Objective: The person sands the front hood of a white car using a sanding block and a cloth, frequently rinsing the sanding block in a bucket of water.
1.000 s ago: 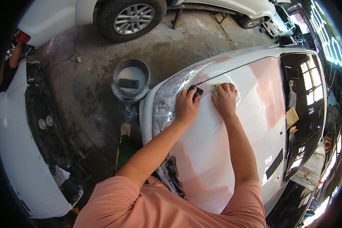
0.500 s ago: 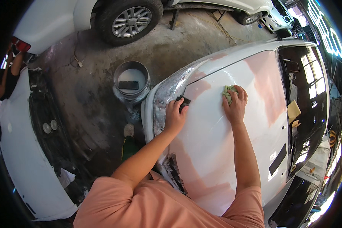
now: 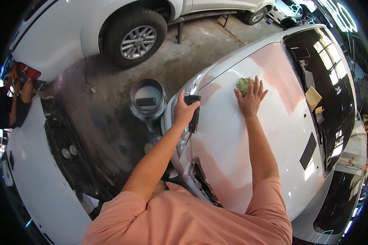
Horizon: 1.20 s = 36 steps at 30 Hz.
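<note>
My left hand grips a black block at the front edge of a car's white hood, near the headlight. The block stands on edge beside the thumb. Farther right on the hood, my right hand lies with fingers spread. Its fingers partly cover a crumpled light green cloth. Pinkish-brown patches mark the hood near the windshield, the front and the near side.
Left of the hood, a bucket of cloudy liquid stands on the floor, with a dark block in it. A dark flat strip lies near the windshield. Another white vehicle stands behind. At far left, a person is beside a white panel.
My right hand has opened from its grasp of the cloth, its fingers now stretched out. The block in my left hand has turned and shows more of its length. The view has shifted.
</note>
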Available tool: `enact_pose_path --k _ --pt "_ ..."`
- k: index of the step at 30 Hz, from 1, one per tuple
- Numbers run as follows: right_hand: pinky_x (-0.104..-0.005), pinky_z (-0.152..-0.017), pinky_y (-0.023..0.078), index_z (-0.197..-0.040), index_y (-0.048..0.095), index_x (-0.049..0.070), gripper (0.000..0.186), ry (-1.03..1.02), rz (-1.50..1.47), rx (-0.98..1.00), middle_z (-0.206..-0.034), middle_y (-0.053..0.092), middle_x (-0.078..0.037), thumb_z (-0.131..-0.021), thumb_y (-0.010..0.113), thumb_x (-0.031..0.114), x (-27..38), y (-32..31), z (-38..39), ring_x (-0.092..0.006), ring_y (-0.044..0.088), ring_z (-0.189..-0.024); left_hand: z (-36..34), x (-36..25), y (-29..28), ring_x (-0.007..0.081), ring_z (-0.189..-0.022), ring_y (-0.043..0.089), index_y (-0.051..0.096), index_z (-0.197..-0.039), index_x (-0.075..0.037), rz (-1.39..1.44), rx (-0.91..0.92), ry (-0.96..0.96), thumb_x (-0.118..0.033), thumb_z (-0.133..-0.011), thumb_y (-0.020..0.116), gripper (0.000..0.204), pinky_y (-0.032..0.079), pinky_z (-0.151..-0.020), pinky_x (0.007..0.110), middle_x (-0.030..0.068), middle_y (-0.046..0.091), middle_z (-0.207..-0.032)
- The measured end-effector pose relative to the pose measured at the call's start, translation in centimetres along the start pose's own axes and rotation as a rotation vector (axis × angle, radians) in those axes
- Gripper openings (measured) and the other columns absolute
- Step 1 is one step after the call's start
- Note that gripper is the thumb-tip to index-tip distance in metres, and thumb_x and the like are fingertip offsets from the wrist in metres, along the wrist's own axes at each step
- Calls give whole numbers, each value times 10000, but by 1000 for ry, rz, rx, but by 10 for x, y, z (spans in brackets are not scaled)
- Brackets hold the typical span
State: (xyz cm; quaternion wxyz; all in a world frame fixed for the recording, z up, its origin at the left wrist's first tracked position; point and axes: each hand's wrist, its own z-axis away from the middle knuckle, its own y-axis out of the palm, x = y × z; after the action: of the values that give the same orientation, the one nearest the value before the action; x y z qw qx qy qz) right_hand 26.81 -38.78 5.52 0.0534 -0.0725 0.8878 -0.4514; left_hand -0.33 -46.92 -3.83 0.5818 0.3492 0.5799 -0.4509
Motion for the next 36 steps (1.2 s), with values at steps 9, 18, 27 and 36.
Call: enact_pose_path --k 9,18,27,36 --pt "-575 -1226 359 -1543 450 -69 845 -71 -432 285 -1546 510 -285 -798 785 148 213 -76 130 -440 468 -1469 25 -6 -38 149 -934 694 618 -1244 23 300 183 -270 -248 -886 890 525 561 -826 300 93 722 -1081" --pt "-418 -985 538 -1456 580 4 531 -317 128 509 -1378 645 -148 -946 620 143 256 -50 124 -294 653 -1216 11 33 -87 125 -628 620 655 -1063 -68 436 440 -660 -356 -975 779 325 468 -531 269 31 679 -838" --pt "-495 -975 528 -1469 633 226 538 -383 184 602 -1387 630 -122 -951 609 82 168 -27 57 -325 622 -1239 -22 157 -214 145 -754 690 608 -1265 -93 349 459 -605 -341 -1020 699 360 560 -672 291 56 693 -980" --pt "-527 -1055 486 -1415 662 183 451 -640 272 621 -1444 602 -125 -965 668 163 155 -11 35 -314 601 -1283 129 376 -464 126 -779 594 546 -1390 -87 104 -221 -890 -438 -1026 684 525 496 -663 271 59 621 -1041"
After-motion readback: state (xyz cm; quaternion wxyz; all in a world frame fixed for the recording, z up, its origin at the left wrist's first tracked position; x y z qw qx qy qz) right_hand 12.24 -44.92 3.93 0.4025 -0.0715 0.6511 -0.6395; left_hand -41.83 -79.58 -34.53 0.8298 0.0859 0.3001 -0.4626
